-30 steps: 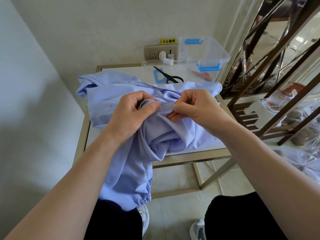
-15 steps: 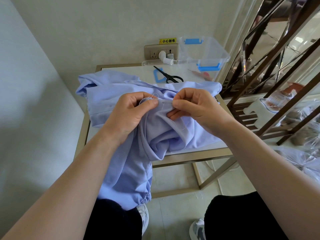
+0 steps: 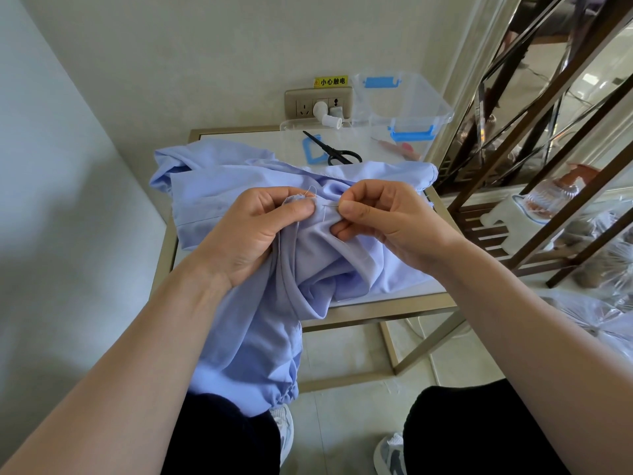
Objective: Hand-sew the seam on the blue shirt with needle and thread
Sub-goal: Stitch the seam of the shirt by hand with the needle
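The light blue shirt point(image 3: 260, 323) lies bunched on the small table and hangs over its front edge onto my lap. My left hand point(image 3: 253, 231) grips a fold of the shirt, thumb pressed on the seam edge. Just to its right, my right hand point(image 3: 383, 217) pinches a thin needle point(image 3: 330, 205) between thumb and forefinger, its tip at the fabric beside my left thumb. A fine white thread point(image 3: 313, 192) loops up from the seam above my left thumb. My right hand's lower fingers rest under the cloth.
The brass-framed table point(image 3: 376, 308) stands against the wall. Behind the shirt lie black scissors point(image 3: 334, 152), a blue frame piece, and a clear box with blue latches point(image 3: 404, 104). A wall socket point(image 3: 318, 106) is behind. A metal shelf point(image 3: 534, 159) stands to the right.
Both hands have risen slightly with the fold. My right hand has drawn a little to the right, and more of the needle and thread now shows between the hands.
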`<state>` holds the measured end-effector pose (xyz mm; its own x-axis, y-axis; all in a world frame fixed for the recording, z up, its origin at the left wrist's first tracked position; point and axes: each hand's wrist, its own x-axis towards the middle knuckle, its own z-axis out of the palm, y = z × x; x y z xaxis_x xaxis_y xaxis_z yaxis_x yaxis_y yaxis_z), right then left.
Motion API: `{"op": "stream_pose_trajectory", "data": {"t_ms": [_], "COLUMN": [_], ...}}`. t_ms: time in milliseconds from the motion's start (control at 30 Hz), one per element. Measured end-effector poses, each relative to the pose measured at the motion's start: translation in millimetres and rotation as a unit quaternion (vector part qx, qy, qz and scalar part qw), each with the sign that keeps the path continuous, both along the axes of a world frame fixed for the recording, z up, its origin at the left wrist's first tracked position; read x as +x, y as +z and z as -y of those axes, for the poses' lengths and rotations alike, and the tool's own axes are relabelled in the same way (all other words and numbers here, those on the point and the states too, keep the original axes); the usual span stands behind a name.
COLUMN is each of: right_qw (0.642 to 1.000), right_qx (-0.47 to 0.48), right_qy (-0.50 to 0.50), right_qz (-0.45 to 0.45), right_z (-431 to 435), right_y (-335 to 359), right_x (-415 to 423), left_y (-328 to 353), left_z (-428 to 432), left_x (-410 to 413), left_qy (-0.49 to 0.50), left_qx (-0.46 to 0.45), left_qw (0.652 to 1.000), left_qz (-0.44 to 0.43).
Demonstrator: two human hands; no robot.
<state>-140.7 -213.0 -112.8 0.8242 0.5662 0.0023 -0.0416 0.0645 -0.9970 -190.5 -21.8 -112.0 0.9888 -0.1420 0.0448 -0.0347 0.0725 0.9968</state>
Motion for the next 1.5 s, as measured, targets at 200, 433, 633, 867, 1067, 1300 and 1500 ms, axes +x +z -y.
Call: {"op": "stream_pose_trajectory", "data": {"t_ms": [200, 433, 633, 867, 1067, 1300, 1500], "right_qw": [1.0, 1.0, 0.999, 0.999, 0.999, 0.999, 0.999], "right_qx": [0.021, 0.026, 0.021, 0.026, 0.032, 0.015, 0.004], "right_qy": [-0.016, -0.007, -0.03, -0.034, -0.025, -0.043, -0.05], "right_qz": [-0.015, -0.013, -0.014, -0.014, -0.012, -0.006, -0.014], "right_z": [-2, -2, -5, -5, -6, -12, -5], "right_y": [-3, -1, -2, -2, -3, -3, 0], "right_x": [1, 1, -2, -2, -2, -4, 0], "left_y": [-4, -5, -8, -8, -9, -12, -9], "left_z": [0, 0, -3, 0, -1, 1, -2], "left_x": [0, 3, 5, 4, 5, 7, 8], "left_qy": [-0.008, -0.016, -0.005, -0.007, -0.014, -0.008, 0.002], "left_qx": [-0.039, -0.038, -0.041, -0.043, -0.062, -0.046, -0.044], "left_qw": [0.999, 0.999, 0.999, 0.999, 0.998, 0.998, 0.999], "left_qz": [-0.002, 0.017, -0.016, -0.021, -0.021, -0.029, -0.003]}}
